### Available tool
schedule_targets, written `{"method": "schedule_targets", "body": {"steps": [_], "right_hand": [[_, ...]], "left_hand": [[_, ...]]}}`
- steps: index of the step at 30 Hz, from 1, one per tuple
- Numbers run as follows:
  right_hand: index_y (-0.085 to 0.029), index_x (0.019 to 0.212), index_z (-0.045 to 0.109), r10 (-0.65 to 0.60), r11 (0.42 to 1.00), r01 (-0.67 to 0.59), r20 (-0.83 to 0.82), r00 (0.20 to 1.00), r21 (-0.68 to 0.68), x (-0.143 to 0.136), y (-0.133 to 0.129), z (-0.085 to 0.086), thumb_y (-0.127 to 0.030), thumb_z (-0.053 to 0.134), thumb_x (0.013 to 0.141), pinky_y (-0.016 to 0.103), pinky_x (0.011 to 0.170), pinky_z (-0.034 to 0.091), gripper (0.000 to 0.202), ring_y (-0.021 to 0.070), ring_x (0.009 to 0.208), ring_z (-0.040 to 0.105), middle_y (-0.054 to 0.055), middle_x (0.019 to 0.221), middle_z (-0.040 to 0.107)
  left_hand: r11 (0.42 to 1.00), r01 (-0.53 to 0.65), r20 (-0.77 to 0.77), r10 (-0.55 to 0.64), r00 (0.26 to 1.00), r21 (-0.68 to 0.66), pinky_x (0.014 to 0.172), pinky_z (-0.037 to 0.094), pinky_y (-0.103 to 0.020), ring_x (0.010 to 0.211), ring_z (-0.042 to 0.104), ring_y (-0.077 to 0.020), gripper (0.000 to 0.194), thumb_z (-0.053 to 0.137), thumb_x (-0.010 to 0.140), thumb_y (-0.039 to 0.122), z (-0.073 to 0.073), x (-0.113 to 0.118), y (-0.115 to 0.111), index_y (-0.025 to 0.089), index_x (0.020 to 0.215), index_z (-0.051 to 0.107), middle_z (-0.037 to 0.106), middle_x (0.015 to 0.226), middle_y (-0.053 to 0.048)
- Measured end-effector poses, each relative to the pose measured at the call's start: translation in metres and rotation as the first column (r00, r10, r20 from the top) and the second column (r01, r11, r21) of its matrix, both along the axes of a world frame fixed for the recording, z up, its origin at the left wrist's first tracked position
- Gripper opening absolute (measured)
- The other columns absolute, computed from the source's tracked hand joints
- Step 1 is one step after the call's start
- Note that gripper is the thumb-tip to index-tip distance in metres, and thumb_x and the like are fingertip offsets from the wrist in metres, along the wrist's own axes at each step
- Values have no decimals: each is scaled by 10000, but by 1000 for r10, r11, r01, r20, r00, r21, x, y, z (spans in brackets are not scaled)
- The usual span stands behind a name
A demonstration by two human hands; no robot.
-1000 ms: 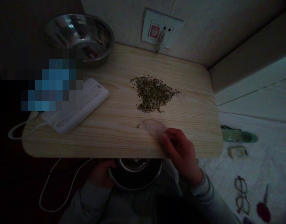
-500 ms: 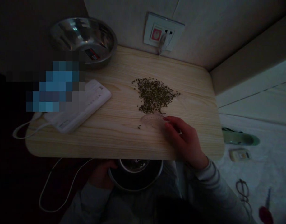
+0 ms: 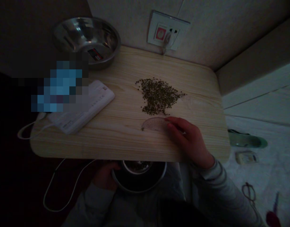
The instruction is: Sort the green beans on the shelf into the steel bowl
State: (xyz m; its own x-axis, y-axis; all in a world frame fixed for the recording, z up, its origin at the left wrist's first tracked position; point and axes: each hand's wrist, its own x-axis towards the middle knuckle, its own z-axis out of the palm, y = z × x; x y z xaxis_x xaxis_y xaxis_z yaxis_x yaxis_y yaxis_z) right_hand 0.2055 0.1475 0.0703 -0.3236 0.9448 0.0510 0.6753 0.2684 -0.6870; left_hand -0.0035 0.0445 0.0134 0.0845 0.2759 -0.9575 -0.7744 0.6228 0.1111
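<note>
A spread of small green beans, apparently mung beans [image 3: 159,96], lies on the wooden table [image 3: 100,143]. Just in front of it, my right hand [image 3: 189,137] pinches a clear plastic piece [image 3: 155,124] with a curved edge, held low at the tabletop. One or two stray beans [image 3: 142,129] sit against that piece's left end. Below the table's front edge, my left hand [image 3: 106,175] grips the left rim of a dark bowl [image 3: 140,184]. Inside it is a smaller round container [image 3: 136,171] with beans in it, partly hidden by the table.
A shiny metal bowl [image 3: 112,60] stands at the back left. Nearer is a white power strip [image 3: 88,107] with a cable, beside a blurred-out blue patch. A wall socket [image 3: 167,34] holds a plug. At right lie a green object [image 3: 247,140] and scissors [image 3: 249,191].
The clear plastic piece has moved slightly left, so its end now meets the stray beans. My left hand still holds the dark bowl. The whole view has shifted a little.
</note>
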Motion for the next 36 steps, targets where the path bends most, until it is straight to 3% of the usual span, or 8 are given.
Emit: {"method": "schedule_targets", "body": {"steps": [6, 11, 22, 31, 36], "right_hand": [[-209, 982, 565, 26, 1000, -26, 14, 1000, -3, 2, -3, -1, -260, 436, 805, 276, 704, 460, 225, 141, 817, 564, 27, 926, 622], [-209, 983, 562, 45, 999, -44, 19, 999, -25, 2, -8, -1, -260, 432, 807, 281, 705, 462, 225, 146, 823, 566, 34, 923, 622], [-210, 978, 545, -1, 1000, 1, 9, 1000, -18, -6, -21, -8, -252, 442, 798, 283, 724, 462, 212, 150, 835, 570, 34, 919, 622], [-195, 946, 534, -95, 995, 96, 28, 995, -28, 1, -30, 3, -257, 447, 794, 230, 592, 446, 186, 115, 647, 551, 12, 734, 603], [-194, 921, 536, -86, 996, 87, 30, 996, -26, 5, -43, 5, -261, 451, 788, 228, 570, 436, 172, 113, 623, 538, 9, 709, 594]], "left_hand": [[999, 3, -23, -1, 1000, 47, 702, 498, -384, 800, 614, -272, 318, 473, 465, -44, 1, 0, 1, 146, 629, 667, 697, 674, -34], [999, 19, -27, -18, 999, 28, 689, 506, -369, 800, 614, -275, 243, 474, 476, -33, 4, 0, 2, 138, 523, 640, 696, 661, -45], [1000, 3, -19, -4, 1000, -26, 693, 505, -373, 825, 609, -283, 290, 457, 471, -42, 5, -1, 2, 151, 572, 649, 698, 670, -37], [1000, -26, -24, 26, 999, 7, 718, 498, -388, 866, 593, -295, 340, 450, 466, -48, 8, -2, 4, 161, 624, 668, 703, 717, -30], [999, -44, -2, 44, 999, 7, 725, 496, -388, 892, 581, -306, 295, 448, 450, -44, 6, 2, 5, 161, 534, 642, 701, 689, -51]]}}
